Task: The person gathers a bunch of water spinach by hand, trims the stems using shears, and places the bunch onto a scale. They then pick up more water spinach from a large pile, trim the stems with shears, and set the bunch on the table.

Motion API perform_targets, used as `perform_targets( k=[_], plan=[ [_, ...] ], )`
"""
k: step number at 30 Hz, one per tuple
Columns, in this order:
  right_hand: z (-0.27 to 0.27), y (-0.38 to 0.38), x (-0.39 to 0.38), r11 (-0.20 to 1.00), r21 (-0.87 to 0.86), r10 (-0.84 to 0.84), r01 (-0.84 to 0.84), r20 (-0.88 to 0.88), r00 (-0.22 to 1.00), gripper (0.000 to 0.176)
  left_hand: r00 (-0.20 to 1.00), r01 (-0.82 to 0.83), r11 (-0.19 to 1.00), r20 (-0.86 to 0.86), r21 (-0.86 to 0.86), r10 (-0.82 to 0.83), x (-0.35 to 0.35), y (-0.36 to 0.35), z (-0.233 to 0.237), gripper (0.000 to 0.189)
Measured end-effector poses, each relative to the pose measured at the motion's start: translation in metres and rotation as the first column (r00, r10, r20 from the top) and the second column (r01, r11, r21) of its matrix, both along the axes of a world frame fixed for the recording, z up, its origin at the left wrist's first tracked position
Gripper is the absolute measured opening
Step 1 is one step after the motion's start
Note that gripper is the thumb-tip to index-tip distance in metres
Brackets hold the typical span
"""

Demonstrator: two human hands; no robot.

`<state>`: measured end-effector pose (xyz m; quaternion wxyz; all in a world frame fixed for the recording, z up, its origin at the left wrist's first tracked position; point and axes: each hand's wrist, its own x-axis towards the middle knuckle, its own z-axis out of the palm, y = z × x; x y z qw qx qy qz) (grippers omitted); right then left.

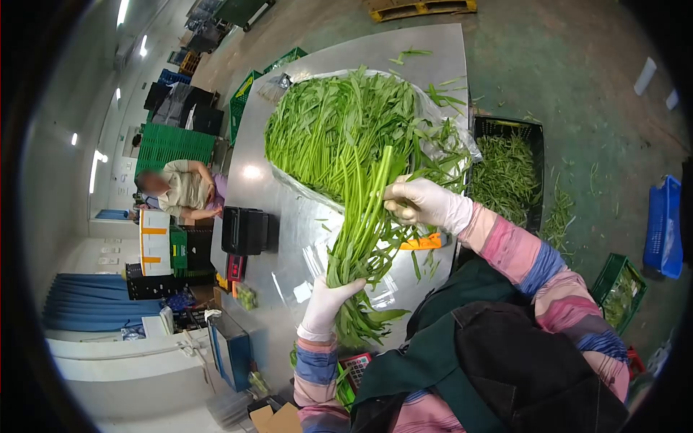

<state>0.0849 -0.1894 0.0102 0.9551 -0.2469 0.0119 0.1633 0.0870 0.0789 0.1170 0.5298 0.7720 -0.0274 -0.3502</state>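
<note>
A bunch of leafy green stems (361, 209) is held up over the metal table, stem ends upward. Wrapped round its leafy lower part is my left hand (333, 302), in a white glove. My right hand (426, 203), gloved too, has its fingers closed at the bunch's upper stems, near the cut ends. Beyond both hands lies a big pile of the same greens (346, 123) on clear plastic sheeting (432, 108). An orange-handled tool (422, 242) rests on the table just below my right hand.
The metal table (249, 166) carries a black bin (244, 231) and a red scale (235, 267). A black crate of leaves (507, 173) stands at its right. A co-worker (189, 189) is across the table. A blue basket (663, 227) and green crate (619, 294) are on the floor.
</note>
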Motion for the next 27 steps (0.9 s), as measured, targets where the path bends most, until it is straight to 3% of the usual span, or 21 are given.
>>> perform_targets(
  k=[4, 5, 9, 12, 14, 16, 19, 20, 22, 25, 27],
  plan=[
    [-0.001, -0.01, -0.012, 1.0, 0.02, -0.021, 0.023, -0.091, 0.996, 0.016, 1.0, 0.022, 1.0, 0.002, 0.02, -0.022, 0.001, -0.004, 0.002, 0.021],
    [-0.011, -0.014, -0.013, 0.969, 0.241, -0.046, 0.053, -0.033, 0.998, 0.014, 0.999, 0.027, 0.999, 0.04, 0.042, -0.029, 0.001, -0.003, -0.001, 0.021],
    [-0.034, -0.051, 0.002, 0.792, 0.17, -0.533, 0.587, -0.279, 0.799, 0.014, 0.993, 0.015, 0.995, 0.114, 0.102, -0.027, 0.006, 0.01, -0.009, 0.02],
    [-0.041, -0.073, -0.008, 0.676, 0.008, -0.696, 0.737, -0.32, 0.643, 0.016, 0.996, -0.014, 0.995, 0.09, 0.1, 0.005, 0.007, 0.015, -0.006, 0.02],
    [-0.026, -0.06, -0.02, 0.783, -0.164, -0.622, 0.6, -0.207, 0.755, 0.025, 0.996, -0.02, 0.995, 0.084, 0.095, 0.012, 0.009, 0.017, -0.008, 0.021],
    [0.003, -0.041, -0.028, 0.816, -0.406, -0.446, 0.412, 0.012, 0.895, 0.034, 0.995, -0.001, 0.995, 0.1, 0.102, -0.009, 0.009, 0.013, -0.008, 0.02],
    [0.018, -0.019, -0.026, 0.842, -0.461, -0.245, 0.28, 0.136, 0.96, 0.048, 0.992, 0.03, 0.993, 0.115, 0.114, -0.043, 0.007, 0.006, -0.008, 0.02],
    [0.032, -0.02, -0.028, 0.817, -0.547, -0.125, 0.184, 0.144, 0.982, 0.048, 0.992, 0.04, 0.992, 0.118, 0.118, -0.054, 0.006, 0.005, -0.008, 0.021],
    [0.026, -0.017, -0.029, 0.824, -0.536, -0.049, 0.184, 0.257, 0.965, 0.051, 0.988, 0.053, 0.992, 0.135, 0.111, -0.068, 0.004, 0.0, -0.005, 0.021],
    [0.018, 0.003, -0.018, 0.802, -0.564, -0.114, 0.199, 0.182, 0.977, 0.04, 0.983, 0.071, 0.992, 0.163, 0.108, -0.088, 0.001, -0.003, -0.003, 0.023],
    [0.018, 0.002, -0.016, 0.779, -0.609, -0.023, 0.153, 0.216, 0.976, 0.027, 0.979, 0.085, 0.989, 0.177, 0.12, -0.105, 0.001, -0.001, -0.004, 0.024]
  ],
)
